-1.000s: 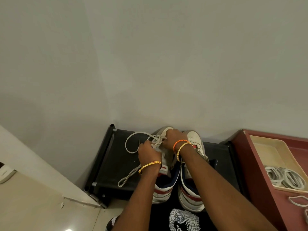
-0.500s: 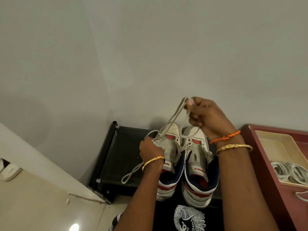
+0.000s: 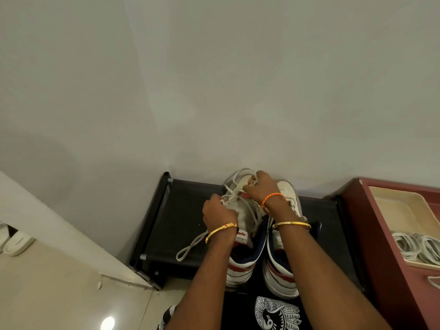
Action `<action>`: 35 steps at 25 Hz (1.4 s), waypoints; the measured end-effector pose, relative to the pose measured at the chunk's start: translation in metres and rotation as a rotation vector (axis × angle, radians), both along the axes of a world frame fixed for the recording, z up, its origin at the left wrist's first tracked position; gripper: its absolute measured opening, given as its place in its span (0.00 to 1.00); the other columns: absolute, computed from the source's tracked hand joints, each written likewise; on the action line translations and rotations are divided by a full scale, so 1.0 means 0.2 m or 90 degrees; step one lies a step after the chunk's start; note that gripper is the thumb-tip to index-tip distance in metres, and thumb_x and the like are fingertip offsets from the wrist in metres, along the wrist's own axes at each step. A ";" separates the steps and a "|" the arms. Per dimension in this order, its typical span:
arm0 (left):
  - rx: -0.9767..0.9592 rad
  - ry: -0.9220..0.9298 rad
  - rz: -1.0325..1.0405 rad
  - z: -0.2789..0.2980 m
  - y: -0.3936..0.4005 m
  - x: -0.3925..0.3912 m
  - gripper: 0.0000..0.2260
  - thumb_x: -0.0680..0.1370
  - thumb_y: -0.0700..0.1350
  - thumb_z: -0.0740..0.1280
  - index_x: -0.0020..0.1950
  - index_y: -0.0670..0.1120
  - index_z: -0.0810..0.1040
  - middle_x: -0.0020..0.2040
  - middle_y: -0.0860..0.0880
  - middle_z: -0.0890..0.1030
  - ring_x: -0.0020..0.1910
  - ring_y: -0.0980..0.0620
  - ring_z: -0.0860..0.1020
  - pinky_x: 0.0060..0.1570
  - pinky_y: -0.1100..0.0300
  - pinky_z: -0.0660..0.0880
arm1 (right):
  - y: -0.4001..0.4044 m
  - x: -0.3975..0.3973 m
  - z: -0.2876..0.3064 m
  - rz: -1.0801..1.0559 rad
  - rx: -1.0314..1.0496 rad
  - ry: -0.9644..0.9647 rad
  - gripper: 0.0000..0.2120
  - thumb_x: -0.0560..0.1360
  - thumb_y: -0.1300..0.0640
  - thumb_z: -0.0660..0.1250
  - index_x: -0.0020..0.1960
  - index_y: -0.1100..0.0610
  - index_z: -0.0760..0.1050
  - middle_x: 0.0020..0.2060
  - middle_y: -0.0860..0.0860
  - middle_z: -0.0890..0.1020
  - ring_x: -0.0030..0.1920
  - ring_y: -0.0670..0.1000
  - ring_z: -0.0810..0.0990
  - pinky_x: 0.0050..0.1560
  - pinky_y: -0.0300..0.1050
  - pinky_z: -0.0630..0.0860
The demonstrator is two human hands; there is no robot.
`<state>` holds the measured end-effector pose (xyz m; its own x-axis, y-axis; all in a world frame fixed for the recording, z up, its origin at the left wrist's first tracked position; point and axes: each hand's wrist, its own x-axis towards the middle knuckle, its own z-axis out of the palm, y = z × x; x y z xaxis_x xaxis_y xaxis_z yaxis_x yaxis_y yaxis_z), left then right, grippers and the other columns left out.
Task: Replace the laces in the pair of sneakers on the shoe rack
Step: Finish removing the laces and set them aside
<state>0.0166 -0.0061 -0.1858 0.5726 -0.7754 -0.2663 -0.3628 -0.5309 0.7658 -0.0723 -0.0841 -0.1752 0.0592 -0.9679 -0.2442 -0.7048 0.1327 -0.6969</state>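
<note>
Two white sneakers with red and navy trim stand side by side on the black shoe rack, toes toward the wall. My left hand grips the left sneaker at its lace area. My right hand reaches across to the same shoe's toe end and pinches the off-white lace, which loops above the toe. A loose end of that lace trails over the rack on the left. The right sneaker lies partly under my right forearm.
A maroon cabinet stands right of the rack and carries a cream tray with coiled white laces. The wall is directly behind the rack. A white sandal lies on the tiled floor at far left.
My right hand has come down from its raised pull and now sits at the left sneaker's toe, with the lace slack in loops. My left hand has stayed on the shoe.
</note>
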 end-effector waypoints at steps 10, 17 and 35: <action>0.014 0.014 -0.004 -0.02 -0.03 0.00 0.15 0.74 0.35 0.68 0.61 0.42 0.75 0.58 0.43 0.76 0.56 0.46 0.76 0.53 0.58 0.75 | -0.01 0.10 -0.10 0.203 -0.073 0.381 0.11 0.78 0.59 0.62 0.59 0.61 0.73 0.56 0.58 0.78 0.57 0.59 0.77 0.55 0.50 0.74; 0.017 0.027 0.008 -0.01 -0.03 0.00 0.15 0.74 0.35 0.69 0.61 0.42 0.75 0.58 0.43 0.76 0.56 0.46 0.76 0.52 0.59 0.74 | 0.00 0.11 -0.08 0.222 -0.124 0.432 0.12 0.79 0.63 0.58 0.60 0.62 0.72 0.57 0.59 0.78 0.58 0.58 0.77 0.56 0.50 0.74; -0.005 0.068 0.056 -0.01 -0.04 0.01 0.14 0.74 0.35 0.68 0.59 0.41 0.76 0.58 0.43 0.77 0.57 0.48 0.76 0.53 0.58 0.74 | 0.04 0.12 -0.07 0.291 -0.127 0.419 0.15 0.78 0.59 0.61 0.63 0.64 0.72 0.59 0.61 0.77 0.59 0.59 0.76 0.56 0.48 0.74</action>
<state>0.0186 -0.0140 -0.1885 0.6068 -0.7259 -0.3237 -0.2318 -0.5512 0.8016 -0.0489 -0.0760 -0.1883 0.3620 -0.9121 -0.1924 -0.9318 -0.3481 -0.1029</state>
